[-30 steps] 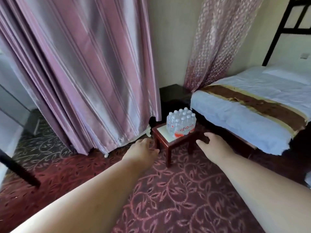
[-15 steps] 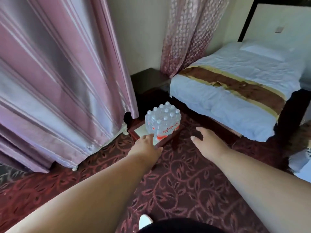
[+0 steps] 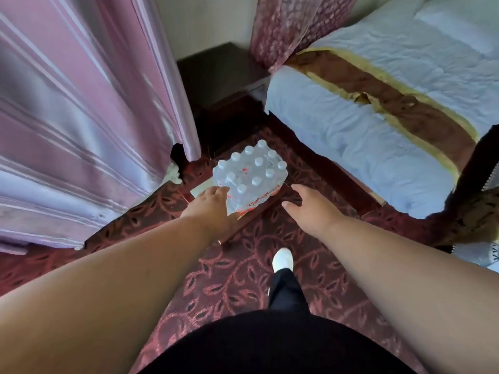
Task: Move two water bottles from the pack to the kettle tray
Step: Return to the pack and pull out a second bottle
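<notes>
Clear shrink-wrapped pack of water bottles stands on a small wooden table. Left hand touches its near corner, fingers loosely spread; right hand hovers open beside it. Risk: taut film resists, dragging the pack off the table.

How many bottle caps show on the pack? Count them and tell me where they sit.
12 caps, three rows of four atop the pack on the small table, between the left hand and the right hand. The wrap blurs one or two middle ones.
</notes>
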`<state>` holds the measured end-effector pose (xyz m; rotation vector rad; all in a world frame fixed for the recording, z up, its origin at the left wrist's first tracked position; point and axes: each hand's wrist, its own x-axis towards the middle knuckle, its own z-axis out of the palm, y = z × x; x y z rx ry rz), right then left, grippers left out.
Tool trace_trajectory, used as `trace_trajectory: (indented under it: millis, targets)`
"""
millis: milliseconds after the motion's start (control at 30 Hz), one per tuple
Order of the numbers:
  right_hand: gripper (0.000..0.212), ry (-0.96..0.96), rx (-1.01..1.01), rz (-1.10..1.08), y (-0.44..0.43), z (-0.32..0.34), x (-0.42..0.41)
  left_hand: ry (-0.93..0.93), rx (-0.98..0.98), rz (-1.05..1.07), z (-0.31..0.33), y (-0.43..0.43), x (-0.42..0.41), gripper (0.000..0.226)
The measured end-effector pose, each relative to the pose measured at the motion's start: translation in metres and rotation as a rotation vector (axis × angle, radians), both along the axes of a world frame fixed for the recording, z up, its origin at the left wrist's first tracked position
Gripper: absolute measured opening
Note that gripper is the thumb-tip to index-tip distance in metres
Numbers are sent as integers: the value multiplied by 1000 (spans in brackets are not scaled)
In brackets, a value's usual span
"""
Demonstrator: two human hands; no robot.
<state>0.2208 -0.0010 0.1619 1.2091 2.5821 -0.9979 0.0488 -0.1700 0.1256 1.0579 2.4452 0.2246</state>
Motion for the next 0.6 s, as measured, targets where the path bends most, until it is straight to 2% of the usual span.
trace_trajectory:
  millis: [133,333,433,600]
  targets:
    - [39,-55,-45,195,58,-32,-55,-16,-58,58,-40,51,-32,82]
    - [50,-307,-16,498,151,-78,-139,-29,-121,47,-87,130,-55,87]
    - [53,-381,2,544,173,-102,-175,-55,-137,56,-110,157,-64,91]
    - [49,-400,15,535,174,-149,-221,-49,-203,87,-149,193,-86,104]
